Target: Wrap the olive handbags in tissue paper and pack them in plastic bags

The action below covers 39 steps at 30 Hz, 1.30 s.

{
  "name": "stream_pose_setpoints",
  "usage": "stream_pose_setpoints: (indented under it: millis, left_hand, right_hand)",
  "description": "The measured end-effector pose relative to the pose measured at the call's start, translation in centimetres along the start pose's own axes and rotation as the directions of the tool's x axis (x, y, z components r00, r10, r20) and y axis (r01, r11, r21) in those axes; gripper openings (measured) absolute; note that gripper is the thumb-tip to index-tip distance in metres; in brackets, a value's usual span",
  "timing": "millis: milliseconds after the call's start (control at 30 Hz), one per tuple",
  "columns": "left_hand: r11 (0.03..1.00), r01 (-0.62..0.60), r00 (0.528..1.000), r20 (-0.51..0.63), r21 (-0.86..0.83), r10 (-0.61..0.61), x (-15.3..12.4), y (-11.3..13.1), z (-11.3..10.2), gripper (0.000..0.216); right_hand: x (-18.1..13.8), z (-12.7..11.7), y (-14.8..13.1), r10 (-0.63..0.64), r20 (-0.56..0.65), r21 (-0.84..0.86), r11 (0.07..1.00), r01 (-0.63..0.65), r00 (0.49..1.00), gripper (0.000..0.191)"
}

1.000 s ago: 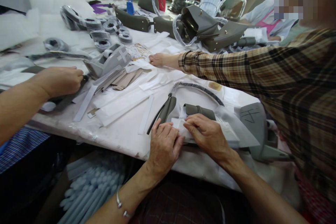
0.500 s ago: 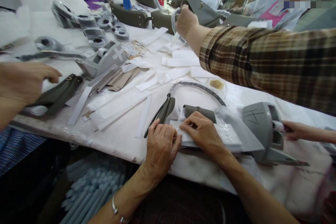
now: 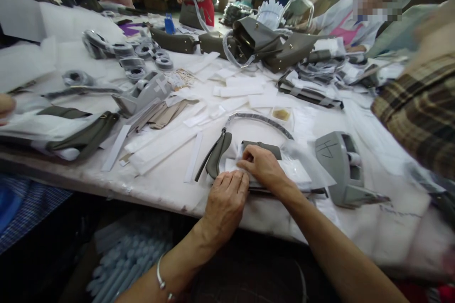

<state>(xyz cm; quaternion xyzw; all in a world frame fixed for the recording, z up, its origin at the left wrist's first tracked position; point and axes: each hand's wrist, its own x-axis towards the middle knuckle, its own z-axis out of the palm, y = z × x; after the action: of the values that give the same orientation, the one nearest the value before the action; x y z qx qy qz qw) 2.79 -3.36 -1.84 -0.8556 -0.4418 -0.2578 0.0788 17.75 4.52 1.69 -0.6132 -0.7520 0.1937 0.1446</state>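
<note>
The white padded wrapping [image 3: 295, 170] lay on the near edge of the table [image 3: 170, 184], folded over a grey-green leather piece [image 3: 261, 147] that showed just beyond it. The right hand [image 3: 263, 168] pressed down on this wrapping with fingers bent, the fingertips pinching at its top edge against the leather; the left hand [image 3: 225, 199] lay flat at its 8 o'clock, fingers together and touching the wrapping's near-left corner, holding nothing. At 10 o'clock from the hands a tapered grey-green strap end [image 3: 217, 154] rested on the table, joined to a dark curved handle [image 3: 263, 120] arching across at 12 o'clock. At 3 o'clock stood a grey tape dispenser [image 3: 337, 163], near the wrapping but apart from it. White paper strips [image 3: 194, 156] lay scattered at 10 o'clock, with a second tape dispenser [image 3: 149, 92] farther out. Far off at 12 o'clock sat grey-green handbags [image 3: 263, 40]. A plaid sleeve [image 3: 419, 104] of another person entered at 2 o'clock.
</note>
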Motion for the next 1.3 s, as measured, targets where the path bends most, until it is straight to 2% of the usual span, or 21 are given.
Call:
stream_pose_setpoints:
  millis: [133, 200, 300, 433, 533, 633, 700, 800, 933, 1133, 1300]
  left_hand:
    - [0.998, -0.026, 1.0, -0.001, 0.053, 0.026, 0.1, 0.0, 0.1, 0.033]
    - [0.998, -0.024, 1.0, -0.006, 0.061, 0.024, 0.1, 0.0, 0.2, 0.033]
    - [0.998, -0.022, 1.0, -0.007, 0.057, 0.023, 0.1, 0.1, 0.4, 0.032]
    - [0.999, -0.022, 0.999, -0.023, 0.047, 0.023, 0.0, 0.1, 0.3, 0.032]
    - [0.999, -0.017, 0.999, -0.031, 0.044, 0.018, 0.0, 0.2, 0.2, 0.032]
    - [0.999, -0.013, 1.0, -0.026, 0.042, 0.014, -0.1, 0.3, 0.1, 0.033]
    - [0.999, -0.003, 0.999, -0.033, 0.035, 0.005, -0.1, 0.3, 0.1, 0.034]
    - [1.0, 0.005, 0.998, -0.066, 0.021, -0.003, -0.2, 0.2, 0.3, 0.035]
    - [1.0, 0.007, 0.995, -0.1, 0.007, -0.006, -0.6, 0.2, 0.9, 0.035]
    - [1.0, 0.006, 0.992, -0.124, 0.012, -0.005, -1.0, 0.1, 1.6, 0.033]
    - [1.0, -0.002, 0.995, -0.103, -0.002, 0.001, -1.0, -0.1, 1.4, 0.035]
  right_hand:
    - [1.7, -0.9, -1.2, 0.126, 0.111, -0.203, 0.974, -0.102, 0.986, 0.019]
    - [2.7, -1.0, -1.8, 0.164, 0.123, -0.276, 0.953, -0.125, 0.979, 0.025]
    - [3.8, -1.0, -2.3, 0.18, 0.114, -0.296, 0.945, -0.139, 0.977, 0.031]
    - [4.5, -1.8, -1.6, 0.192, 0.06, -0.251, 0.953, -0.172, 0.98, 0.033]
    - [4.9, -2.5, -0.5, 0.132, 0.037, -0.152, 0.98, -0.125, 0.991, 0.036]
    - [5.9, -2.7, 0.1, 0.011, 0.097, -0.002, 1.0, -0.011, 0.995, 0.043]
    - [7.0, -2.4, 0.1, -0.051, 0.162, 0.089, 0.995, 0.037, 0.986, 0.036]
    - [8.5, -1.8, -0.1, -0.094, 0.224, 0.189, 0.981, 0.052, 0.97, 0.024]
    - [9.6, -1.0, 0.4, -0.12, 0.239, 0.284, 0.958, 0.049, 0.964, 0.02]
    - [10.7, 0.1, 1.5, -0.11, 0.256, 0.332, 0.943, 0.019, 0.96, 0.014]
    - [11.1, 0.7, 2.0, -0.054, 0.189, 0.227, 0.974, 0.01, 0.98, 0.01]
